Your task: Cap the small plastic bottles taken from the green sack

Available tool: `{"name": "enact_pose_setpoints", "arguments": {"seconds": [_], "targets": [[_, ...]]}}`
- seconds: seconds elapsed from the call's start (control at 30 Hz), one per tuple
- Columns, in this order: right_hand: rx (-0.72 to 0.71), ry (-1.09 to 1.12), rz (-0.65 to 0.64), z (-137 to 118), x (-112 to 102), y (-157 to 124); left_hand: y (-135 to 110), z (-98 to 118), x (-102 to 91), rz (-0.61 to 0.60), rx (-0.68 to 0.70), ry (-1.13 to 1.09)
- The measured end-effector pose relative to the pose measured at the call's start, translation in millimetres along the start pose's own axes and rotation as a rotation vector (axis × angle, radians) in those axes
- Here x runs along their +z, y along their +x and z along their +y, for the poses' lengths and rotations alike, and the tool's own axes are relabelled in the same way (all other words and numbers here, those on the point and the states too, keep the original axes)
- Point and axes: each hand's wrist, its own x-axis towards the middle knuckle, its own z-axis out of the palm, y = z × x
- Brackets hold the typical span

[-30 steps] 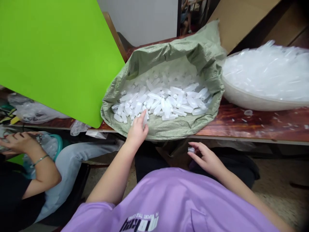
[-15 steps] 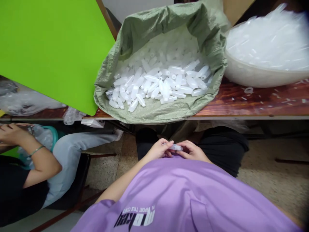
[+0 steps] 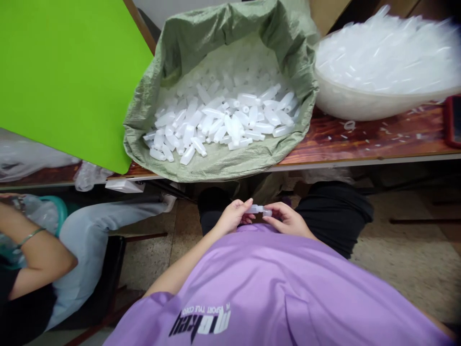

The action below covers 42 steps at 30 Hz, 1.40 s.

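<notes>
My left hand [image 3: 233,215] is closed around a small translucent plastic bottle [image 3: 254,209], whose narrow neck points to the right. Between the thumb and forefinger of my right hand [image 3: 287,219] is a small clear cap [image 3: 267,212], right at the bottle's neck. Whether the cap touches the neck, I cannot tell. Both hands are low in front of my purple shirt, above my lap. Beyond them, a green woven sack [image 3: 216,172] lies open on the table edge, with many similar small bottles [image 3: 234,126] inside.
A wide translucent bowl [image 3: 363,103] heaped with clear plastic pieces stands on the red-brown table [image 3: 324,144], where small scraps lie scattered. A red-edged object [image 3: 453,121] is at the far right. A bright green board [image 3: 68,77] leans at left. A co-worker's arm [image 3: 46,250] is beside me.
My hands have moved slightly apart, and the bottle's neck and the separate clear cap now show between them. The view has shifted to the right.
</notes>
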Motion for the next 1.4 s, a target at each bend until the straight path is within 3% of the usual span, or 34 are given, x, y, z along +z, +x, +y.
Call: {"name": "enact_pose_setpoints", "arguments": {"seconds": [0.13,0.23,0.33,0.43,0.5,0.57,0.7,0.77,0.9,1.07,1.2,1.33,1.4], "targets": [[-0.232,-0.129,0.002,-7,-8,7,-2,7,0.6,0.008,-0.012,0.086],[-0.383,-0.202,-0.065,-10,-13,17,-1,14,-3.5,-0.101,-0.081,0.182],[-0.415,-0.234,-0.177,-14,-20,28,5,23,-10.1,-0.2,-0.187,0.211],[-0.406,-0.273,-0.373,-19,-30,41,15,34,-17.1,-0.287,-0.324,0.231],[-0.352,-0.256,-0.505,-21,-35,51,21,39,-20.9,-0.355,-0.439,0.214],[-0.258,-0.236,-0.539,-21,-32,61,27,42,-23.3,-0.363,-0.488,0.192],[0.195,-0.117,-0.413,-11,-8,76,33,40,-23.0,-0.194,-0.311,0.188],[0.334,-0.07,-0.351,-5,4,79,35,37,-22.2,-0.1,-0.203,0.192],[0.227,-0.058,-0.257,3,13,79,41,32,-25.0,0.009,-0.114,0.204],[0.347,0.017,-0.303,11,14,79,51,28,-28.9,-0.045,-0.154,0.207],[0.273,-0.098,-0.269,18,16,83,59,24,-27.4,-0.063,-0.173,0.162],[0.367,-0.171,-0.311,22,18,87,64,19,-29.4,-0.073,-0.178,0.145],[0.272,-0.232,-0.288,22,17,89,66,16,-33.0,-0.07,-0.194,0.135]]}}
